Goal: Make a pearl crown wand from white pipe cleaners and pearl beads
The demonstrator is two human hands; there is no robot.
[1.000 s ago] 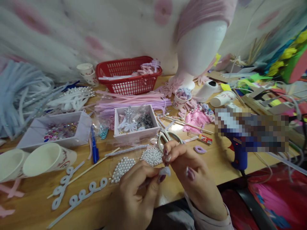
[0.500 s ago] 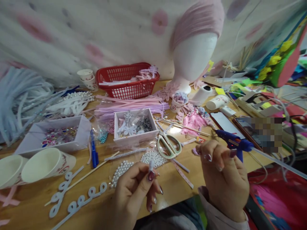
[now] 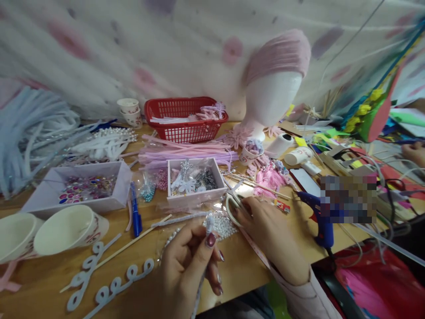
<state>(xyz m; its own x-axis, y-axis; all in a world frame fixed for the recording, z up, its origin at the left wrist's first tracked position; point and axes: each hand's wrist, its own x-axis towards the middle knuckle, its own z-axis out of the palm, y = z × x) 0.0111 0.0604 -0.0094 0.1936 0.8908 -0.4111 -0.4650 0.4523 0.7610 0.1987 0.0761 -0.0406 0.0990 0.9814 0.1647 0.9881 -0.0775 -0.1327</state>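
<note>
Between thumb and fingers my left hand point(image 3: 192, 261) pinches a pale blue-white pipe cleaner point(image 3: 210, 223), its tip standing up above the thumbnail. My right hand point(image 3: 265, 226) is at the cream-handled scissors point(image 3: 231, 206), fingers curled round one handle loop; the scissors still lie on the table, blades pointing away. Loose white pearl beads point(image 3: 222, 226) are spread just behind my left hand. Two curled white pipe-cleaner pieces, one a looped strip point(image 3: 124, 279), lie to the left. A blue glue gun point(image 3: 323, 221) stands on the table right of my right hand.
A white box of charms point(image 3: 197, 195), a box of gems point(image 3: 76, 206) and a red basket point(image 3: 186, 133) stand behind. Paper cups point(image 3: 66, 232) are at the left. A white mannequin head point(image 3: 274, 97) rises at the back. Another person's hand point(image 3: 415, 153) shows far right.
My right hand has moved left from beside the glue gun and taken hold of the scissors. My left hand keeps its pinch on the pipe cleaner. The camera view has shifted slightly.
</note>
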